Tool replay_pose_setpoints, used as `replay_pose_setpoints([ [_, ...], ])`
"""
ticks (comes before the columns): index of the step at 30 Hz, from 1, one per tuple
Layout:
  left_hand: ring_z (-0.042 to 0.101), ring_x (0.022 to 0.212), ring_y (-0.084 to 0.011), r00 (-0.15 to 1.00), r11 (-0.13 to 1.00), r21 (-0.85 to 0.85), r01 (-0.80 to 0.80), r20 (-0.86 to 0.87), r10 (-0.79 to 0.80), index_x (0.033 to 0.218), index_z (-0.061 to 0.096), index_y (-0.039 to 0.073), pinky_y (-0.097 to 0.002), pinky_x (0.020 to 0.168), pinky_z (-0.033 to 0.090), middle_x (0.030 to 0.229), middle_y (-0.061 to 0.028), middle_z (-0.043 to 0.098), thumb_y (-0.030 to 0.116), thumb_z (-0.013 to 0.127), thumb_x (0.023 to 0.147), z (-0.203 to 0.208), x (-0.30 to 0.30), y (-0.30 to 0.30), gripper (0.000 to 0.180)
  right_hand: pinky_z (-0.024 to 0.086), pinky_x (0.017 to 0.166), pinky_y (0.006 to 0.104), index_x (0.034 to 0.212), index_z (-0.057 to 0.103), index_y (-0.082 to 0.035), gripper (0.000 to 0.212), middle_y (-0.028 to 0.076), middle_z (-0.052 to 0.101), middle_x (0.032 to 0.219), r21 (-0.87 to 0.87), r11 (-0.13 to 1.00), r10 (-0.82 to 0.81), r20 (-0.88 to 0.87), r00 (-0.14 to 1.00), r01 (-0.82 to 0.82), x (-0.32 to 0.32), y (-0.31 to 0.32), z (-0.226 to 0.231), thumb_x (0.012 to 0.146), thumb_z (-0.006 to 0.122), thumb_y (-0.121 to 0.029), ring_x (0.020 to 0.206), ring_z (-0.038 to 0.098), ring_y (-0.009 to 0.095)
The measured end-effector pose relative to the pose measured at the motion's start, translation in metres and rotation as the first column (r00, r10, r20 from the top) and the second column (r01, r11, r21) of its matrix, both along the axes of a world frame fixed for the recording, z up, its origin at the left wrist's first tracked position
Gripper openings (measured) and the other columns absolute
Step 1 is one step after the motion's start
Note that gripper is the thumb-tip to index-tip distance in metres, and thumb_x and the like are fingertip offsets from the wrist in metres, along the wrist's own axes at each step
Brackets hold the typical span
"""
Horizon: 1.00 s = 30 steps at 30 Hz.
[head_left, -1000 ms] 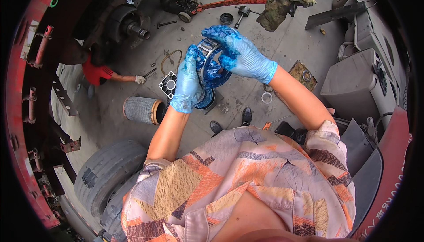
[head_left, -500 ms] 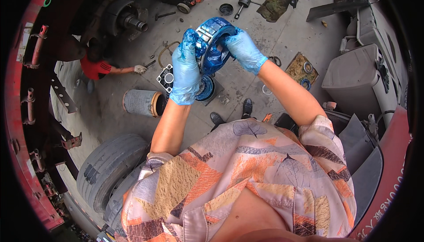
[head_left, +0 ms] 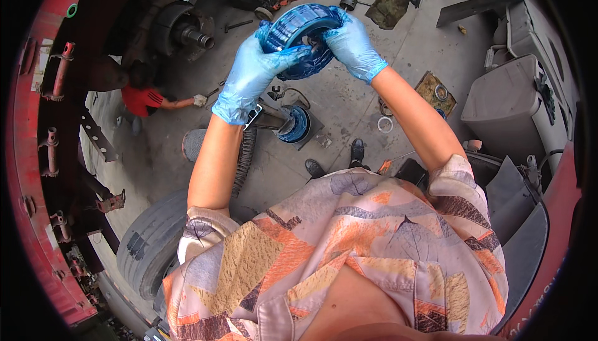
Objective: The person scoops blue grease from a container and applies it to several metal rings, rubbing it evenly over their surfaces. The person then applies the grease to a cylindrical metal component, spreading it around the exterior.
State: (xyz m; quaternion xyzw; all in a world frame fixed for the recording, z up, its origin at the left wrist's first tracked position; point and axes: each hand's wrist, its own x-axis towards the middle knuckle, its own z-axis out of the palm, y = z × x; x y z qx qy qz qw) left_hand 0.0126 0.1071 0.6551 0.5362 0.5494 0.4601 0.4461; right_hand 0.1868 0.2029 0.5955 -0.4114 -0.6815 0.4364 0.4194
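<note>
Blue-gloved left hand [head_left: 252, 76] and right hand [head_left: 352, 45] both closed around greasy blue round bearing [head_left: 299, 36], grease tub [head_left: 294, 124] on floor below

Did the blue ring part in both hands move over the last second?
Yes. The blue greasy ring part has gone up and away from the body: it now sits well above the blue-smeared base on the floor, held by left hand and right hand.

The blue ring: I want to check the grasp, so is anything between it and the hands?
Nothing visible. Both gloved hands, left and right, grip the blue ring directly, held up above the floor.
</note>
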Motion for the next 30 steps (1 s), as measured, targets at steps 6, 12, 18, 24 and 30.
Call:
replay_pose_setpoints([
  [6, 0.063, 0.083, -0.0113, 0.981, 0.970, 0.148, -0.192, 0.064, 0.184, 0.097, 0.065, -0.001, -0.0283, 0.080, 0.053, 0.093, -0.0046, 0.070, -0.002, 0.070, 0.070, -0.018, 0.023, 0.005, 0.028, 0.054, 0.075, 0.0335, 0.103, 0.066, -0.002, 0.020, 0.010, 0.071, 0.092, 0.106, 0.991, 0.088, -0.051, 0.995, -0.082, -0.004, -0.002, 0.005, 0.086, 0.069, -0.013, 0.083, 0.069, 0.022],
  [12, 0.063, 0.082, -0.0102, 0.924, 0.937, 0.166, -0.308, 0.284, 0.254, 0.100, 0.064, 0.000, -0.0272, 0.077, 0.053, 0.093, -0.0043, 0.069, -0.005, 0.069, 0.074, -0.033, 0.043, -0.009, 0.027, 0.054, 0.062, 0.0279, 0.101, 0.065, -0.002, 0.013, 0.005, 0.068, 0.085, -0.651, 0.711, -0.133, -0.496, 0.858, -0.266, -0.011, -0.027, -0.044, 0.091, 0.062, -0.011, 0.071, 0.065, 0.014],
  [18, 0.065, 0.082, -0.0113, 0.755, 0.886, 0.063, -0.459, 0.553, 0.352, 0.108, 0.065, 0.004, -0.0251, 0.076, 0.053, 0.096, -0.0038, 0.069, -0.006, 0.069, 0.082, -0.058, 0.049, -0.010, 0.028, 0.054, 0.095, 0.0399, 0.117, 0.061, 0.000, 0.026, 0.017, 0.067, 0.113, -0.680, 0.323, -0.302, -0.734, 0.609, -0.659, -0.024, -0.063, -0.033, 0.096, 0.057, -0.016, 0.102, 0.066, 0.026],
  [24, 0.068, 0.084, -0.0145, 0.613, 0.896, -0.074, -0.438, 0.704, 0.359, 0.110, 0.065, 0.004, -0.0285, 0.078, 0.056, 0.097, -0.0048, 0.070, -0.004, 0.065, 0.086, -0.079, 0.032, -0.010, 0.026, 0.054, 0.095, 0.0369, 0.123, 0.060, -0.003, 0.031, 0.015, 0.065, 0.120, -0.521, 0.211, -0.230, -0.849, 0.476, -0.827, -0.020, -0.072, -0.046, 0.095, 0.061, -0.017, 0.107, 0.065, 0.024],
  [30, 0.069, 0.080, -0.0149, 0.609, 0.891, -0.062, -0.450, 0.708, 0.358, 0.106, 0.066, 0.004, -0.0279, 0.072, 0.058, 0.093, -0.0063, 0.070, -0.003, 0.065, 0.086, -0.084, 0.018, -0.019, 0.020, 0.059, 0.088, 0.0435, 0.126, 0.053, 0.006, 0.033, 0.025, 0.064, 0.115, -0.567, 0.170, -0.240, -0.817, 0.525, -0.806, 0.016, -0.066, -0.059, 0.101, 0.045, -0.014, 0.096, 0.069, 0.032],
])
